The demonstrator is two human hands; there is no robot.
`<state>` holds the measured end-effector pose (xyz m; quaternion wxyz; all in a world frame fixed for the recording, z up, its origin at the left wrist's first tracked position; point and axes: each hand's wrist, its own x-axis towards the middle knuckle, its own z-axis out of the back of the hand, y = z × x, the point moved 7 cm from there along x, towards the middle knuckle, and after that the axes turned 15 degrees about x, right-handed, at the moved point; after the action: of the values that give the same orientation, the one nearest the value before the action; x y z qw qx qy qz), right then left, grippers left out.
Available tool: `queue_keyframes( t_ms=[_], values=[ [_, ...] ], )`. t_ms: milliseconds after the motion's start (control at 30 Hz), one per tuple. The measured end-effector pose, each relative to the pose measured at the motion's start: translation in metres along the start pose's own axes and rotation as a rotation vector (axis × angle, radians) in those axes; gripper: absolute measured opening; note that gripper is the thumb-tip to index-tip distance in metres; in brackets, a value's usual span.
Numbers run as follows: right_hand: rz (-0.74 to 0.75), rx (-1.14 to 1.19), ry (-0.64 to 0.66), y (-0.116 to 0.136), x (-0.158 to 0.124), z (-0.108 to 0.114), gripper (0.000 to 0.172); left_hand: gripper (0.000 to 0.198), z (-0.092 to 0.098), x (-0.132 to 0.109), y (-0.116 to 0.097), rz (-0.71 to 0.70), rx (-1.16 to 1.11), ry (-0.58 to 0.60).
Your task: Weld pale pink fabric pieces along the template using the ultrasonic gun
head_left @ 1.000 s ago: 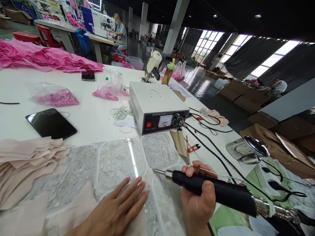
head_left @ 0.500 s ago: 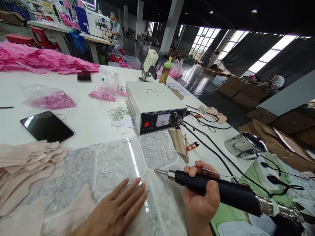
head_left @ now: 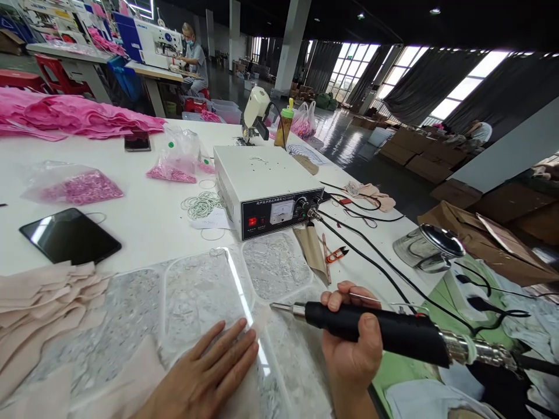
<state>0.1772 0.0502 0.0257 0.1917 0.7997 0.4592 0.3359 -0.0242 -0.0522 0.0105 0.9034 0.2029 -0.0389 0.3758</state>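
The black-handled ultrasonic welding handpiece (head_left: 393, 331) is held near the table's (head_left: 144, 233) right edge, its metal tip over the marble-patterned mat (head_left: 196, 297); contact cannot be told. The right hand (head_left: 351, 349) grips its barrel. The left hand (head_left: 209, 366) lies palm down, fingers extended, left of the tip. Beyond the mat sits the welding generator (head_left: 268, 174). Orange thread snips (head_left: 335, 255) lie beside it, a lidded steel mug (head_left: 419, 247) by the table's right edge, and pink fabric (head_left: 74, 113) along the far edge.

The left grip (head_left: 207, 366) and right grip (head_left: 353, 352) are both bare down to the wrists (head_left: 353, 397).
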Motion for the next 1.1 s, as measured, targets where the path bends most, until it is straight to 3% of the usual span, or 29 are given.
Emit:
queue_keyframes(
  t_ms=[467,633,933,1100],
  values=[
    [0.015,0.002,-0.023,0.002,0.001,0.003,0.020,0.056,0.002,-0.001,0.003,-0.068,-0.105,-0.026],
    [0.023,0.012,-0.033,0.003,0.001,0.004,0.019,0.045,0.006,0.003,0.016,0.044,-0.192,-0.116],
    [0.018,0.025,-0.044,0.003,0.001,0.005,0.019,0.054,-0.019,0.011,0.008,0.010,-0.113,-0.100],
    [0.019,0.003,-0.070,0.004,0.001,0.005,0.021,0.060,-0.019,0.009,0.010,0.020,-0.137,-0.047]
  ],
)
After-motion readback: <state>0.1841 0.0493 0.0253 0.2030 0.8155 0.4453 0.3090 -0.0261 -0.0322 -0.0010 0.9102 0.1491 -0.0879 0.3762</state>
